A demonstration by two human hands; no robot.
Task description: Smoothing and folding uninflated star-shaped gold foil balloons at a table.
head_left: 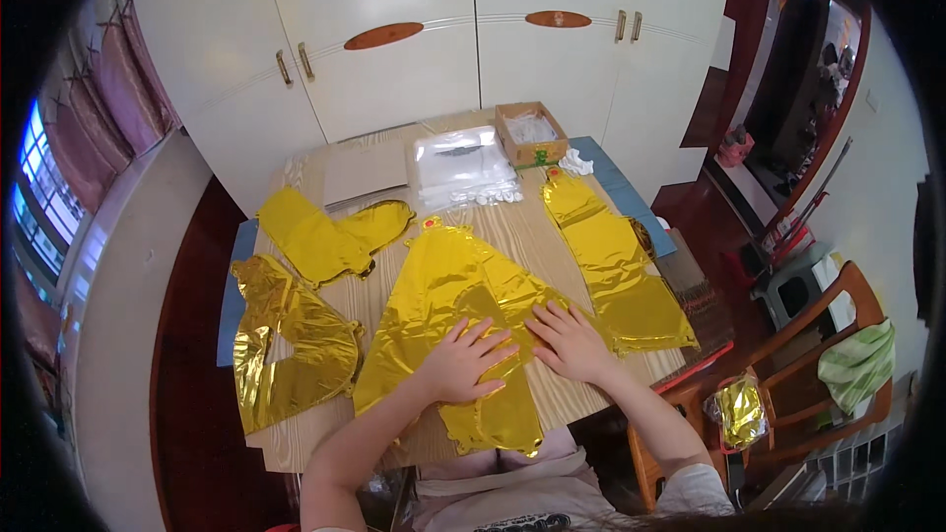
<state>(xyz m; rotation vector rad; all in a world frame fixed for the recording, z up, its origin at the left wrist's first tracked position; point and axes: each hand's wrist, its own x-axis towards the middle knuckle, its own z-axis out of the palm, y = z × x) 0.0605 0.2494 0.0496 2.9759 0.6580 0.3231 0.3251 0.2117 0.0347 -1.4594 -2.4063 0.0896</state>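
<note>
A large piece of shiny gold foil (pixel 434 286), likely a flat foil balloon, lies spread in front of me, its narrow far end marked by a small red spot. My left hand (pixel 468 362) rests on it with the fingers spread flat. To the right, my right hand (pixel 572 343) also presses flat on the foil near its right edge, fingers apart. Neither hand grips anything. Around this piece lie more gold foil pieces: a folded one (pixel 330 236) at the far left, a crumpled one (pixel 286 345) at the near left, and a long one (pixel 621 276) on the right.
Toward the back of the wooden table (pixel 394 153) are a grey-brown board (pixel 365 173), a stack of clear plastic bags (pixel 465 166) and an open cardboard box (pixel 532 138). A wooden chair (pixel 788 374) on the right holds a wrapped gold packet (pixel 741 414) and a green cloth (pixel 855 365). White cabinets (pixel 394 69) stand behind.
</note>
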